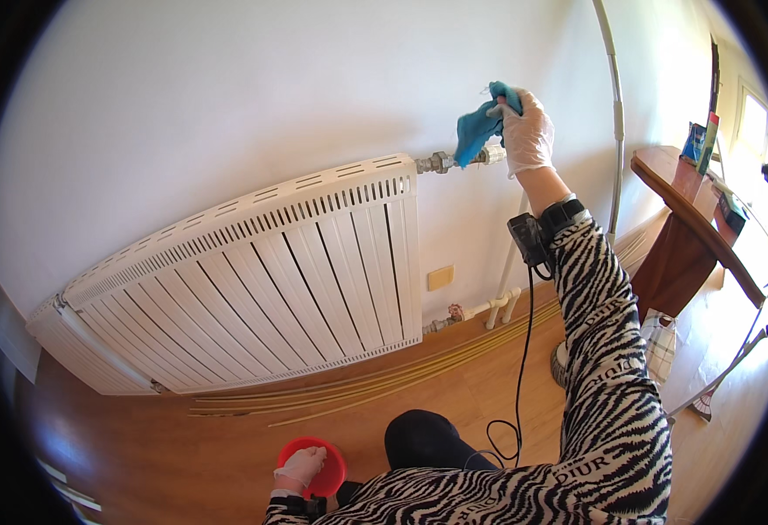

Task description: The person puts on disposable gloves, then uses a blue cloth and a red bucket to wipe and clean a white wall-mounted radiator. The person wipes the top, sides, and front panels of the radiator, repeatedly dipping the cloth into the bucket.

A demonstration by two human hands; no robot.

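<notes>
My right hand (527, 131), in a thin clear glove, grips a crumpled blue cloth (476, 129) that hangs down in front of the upper pipe fitting (442, 162). Whether the cloth touches the fitting cannot be told. That fitting joins the top right corner of a white panel radiator (305, 262) on the wall. Low down at the left, my left hand (304, 464), gloved too, is at a red plastic basin (333, 474) near the floor, its fingers curled over the rim area. Whether it holds the rim is unclear.
Long thin yellowish strips (384, 380) lie on the wooden floor beneath the radiator. A lower valve (454, 314) and white pipes stand by the wall. A black cable (523, 394) hangs from my right wrist. At right is a wooden table (699, 216) with packages on it.
</notes>
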